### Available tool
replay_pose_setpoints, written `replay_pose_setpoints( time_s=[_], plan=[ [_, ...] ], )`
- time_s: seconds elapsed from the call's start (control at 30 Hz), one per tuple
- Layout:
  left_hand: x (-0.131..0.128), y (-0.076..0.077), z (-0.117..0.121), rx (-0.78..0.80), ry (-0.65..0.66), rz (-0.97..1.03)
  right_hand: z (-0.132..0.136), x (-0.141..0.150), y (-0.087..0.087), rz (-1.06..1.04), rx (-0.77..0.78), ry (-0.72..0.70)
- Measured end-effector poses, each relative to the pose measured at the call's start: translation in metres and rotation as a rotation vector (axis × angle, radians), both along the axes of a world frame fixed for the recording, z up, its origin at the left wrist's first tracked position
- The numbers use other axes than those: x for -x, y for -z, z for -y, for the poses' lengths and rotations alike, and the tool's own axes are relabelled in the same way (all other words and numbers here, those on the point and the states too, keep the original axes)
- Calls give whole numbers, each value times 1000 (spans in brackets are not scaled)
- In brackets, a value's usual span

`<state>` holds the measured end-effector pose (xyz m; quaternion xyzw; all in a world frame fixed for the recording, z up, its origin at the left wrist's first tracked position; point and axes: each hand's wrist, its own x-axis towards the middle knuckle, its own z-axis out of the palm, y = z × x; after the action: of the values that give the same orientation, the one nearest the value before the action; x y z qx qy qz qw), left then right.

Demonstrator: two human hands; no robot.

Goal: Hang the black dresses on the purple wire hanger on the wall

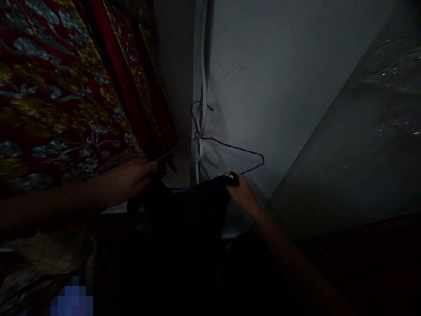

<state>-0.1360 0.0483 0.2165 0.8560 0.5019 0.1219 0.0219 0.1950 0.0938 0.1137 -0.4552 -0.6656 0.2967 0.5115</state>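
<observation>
A purple wire hanger is up against the wall in the middle of the head view, its hook beside a pale hanging cord. Below it droops a black garment, so dark that its shape is hard to make out. My left hand is closed at the hanger's left end, gripping the garment's upper left part. With its fingers closed, my right hand pinches the garment's upper right edge, just under the hanger's lower bar. The hanger's right corner sticks out free of the cloth.
A red cloth with gold and silver floral patterns fills the left side. Pale cords run down the grey wall. Shiny clear plastic lies at the right. A pale crumpled thing shows at lower left.
</observation>
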Motion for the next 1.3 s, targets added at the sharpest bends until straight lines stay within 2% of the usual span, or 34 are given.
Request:
replay_pose_setpoints(
  time_s=[0.13, 0.23, 0.3, 0.43, 0.53, 0.63, 0.73, 0.83, 0.9, 1.0, 1.1, 1.2, 1.3],
  plan=[
    [-4, 8, 0, -61, -36, 105, 4, 1, 0, -8, -14, -5],
    [-9, 21, -3, -144, -67, 250, 5, 5, 1, -26, -43, -19],
    [-11, 32, -6, -189, -105, 359, 4, 10, 1, -57, -64, 25],
    [-3, 54, -12, -254, -261, 445, 4, 15, 4, -60, -144, 167],
    [6, 64, -14, -183, -370, 481, 7, 13, 4, -2, -227, 193],
    [7, 59, -14, -147, -357, 494, 8, 13, 1, -11, -232, 155],
    [-1, 41, -14, -189, -259, 460, 8, 14, -4, -34, -186, 117],
    [-4, 28, -15, -134, -180, 385, 11, 11, -8, -5, -184, 110],
    [2, 30, -16, -43, -187, 313, 13, 5, -10, 36, -212, 150],
    [18, 48, -16, 55, -220, 239, 14, -1, -14, 84, -238, 186],
    [28, 63, -13, 91, -214, 230, 12, 0, -14, 87, -233, 151],
    [24, 61, -3, 31, -252, 243, 11, 1, -10, 89, -221, 143],
    [12, 48, 15, -75, -298, 218, 13, 0, -7, 98, -211, 141]
  ],
)
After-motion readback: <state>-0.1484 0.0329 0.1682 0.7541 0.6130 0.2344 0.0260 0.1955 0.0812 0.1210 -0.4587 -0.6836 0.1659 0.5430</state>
